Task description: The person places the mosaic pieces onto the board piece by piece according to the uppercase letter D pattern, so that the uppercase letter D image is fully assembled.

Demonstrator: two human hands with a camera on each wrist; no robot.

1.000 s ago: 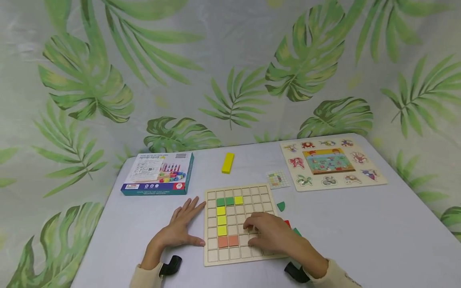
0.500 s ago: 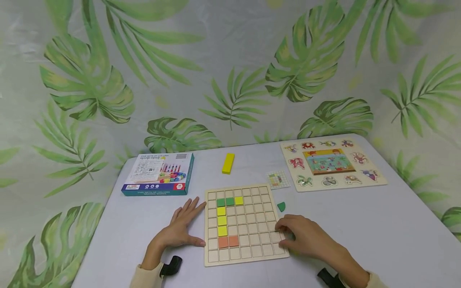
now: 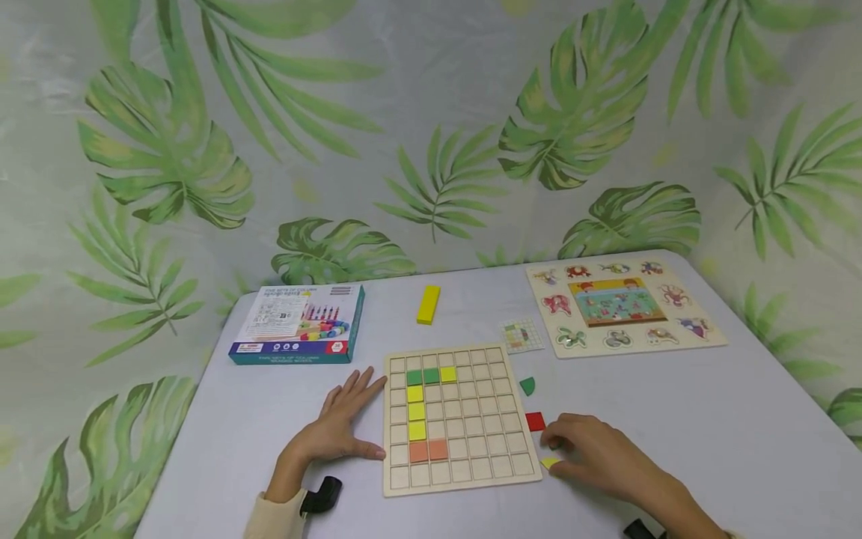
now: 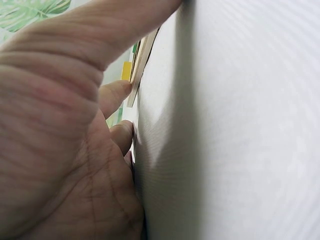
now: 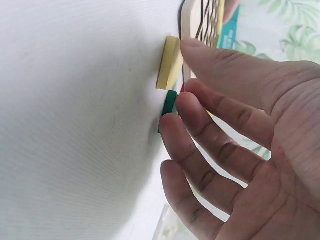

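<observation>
My left hand (image 3: 337, 428) lies with spread fingers along the left edge of a wooden grid board (image 3: 469, 430), thumb and fingertips at its rim. Green, yellow and orange square tiles sit in some of the board's cells. Just off the board's right edge, my right hand (image 3: 599, 453) reaches down with loosely bent fingers. In the right wrist view its thumb tip is beside a yellow piece (image 5: 168, 64), and its fingers overlap a green piece (image 5: 169, 107); a gap shows between thumb and fingers. A red square tile (image 3: 535, 421) lies by these fingertips, and a rounded green piece (image 3: 528, 385) farther back.
Behind the board lie a yellow block (image 3: 428, 305) and a small pattern card (image 3: 521, 337). A boxed bead set (image 3: 296, 326) stands at the back left. At the back right is a sea-animal peg puzzle (image 3: 555, 343). A leaf-printed cloth hangs behind the table.
My right hand has moved right from over the board to the loose pieces beside it, uncovering the red tile and part of the yellow piece. My left hand has stayed at the board's edge.
</observation>
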